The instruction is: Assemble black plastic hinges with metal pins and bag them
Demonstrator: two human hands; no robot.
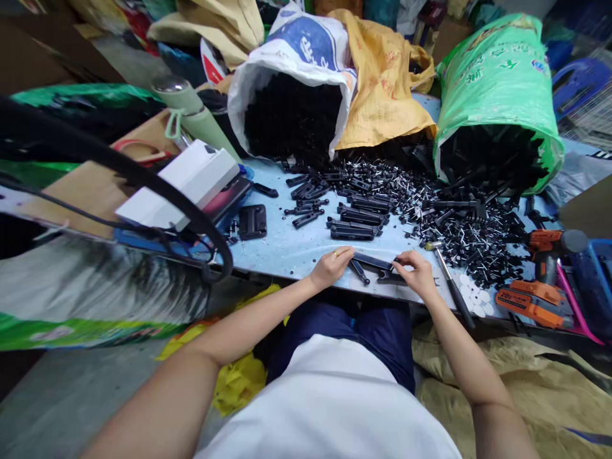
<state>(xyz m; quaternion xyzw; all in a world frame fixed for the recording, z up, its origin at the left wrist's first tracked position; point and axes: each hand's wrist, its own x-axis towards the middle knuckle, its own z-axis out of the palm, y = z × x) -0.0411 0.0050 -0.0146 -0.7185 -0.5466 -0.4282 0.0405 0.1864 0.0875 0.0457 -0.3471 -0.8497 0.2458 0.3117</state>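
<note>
My left hand (pixel 331 266) pinches the left end of a long black plastic bar (pixel 371 261) at the table's front edge. At the bar's other end, my right hand (pixel 415 273) has its fingers closed on it, with a small dark piece partly hidden at the fingertips. A shorter black plastic link (pixel 359 272) slants down beside my left fingers, and whether it is joined to the bar I cannot tell. Under my right hand lies another black part with a forked end (pixel 389 277). Just beyond, several assembled black bars (pixel 356 230) lie in a stack of rows.
A hammer (pixel 452 284) lies right of my right hand, near white discs (pixel 475 296) and an orange cordless drill (pixel 538 280). Loose screws and black pins (pixel 430 210) cover the table's right half. Behind stand a white sack (pixel 289 57) and a green sack (pixel 500 95) of black parts.
</note>
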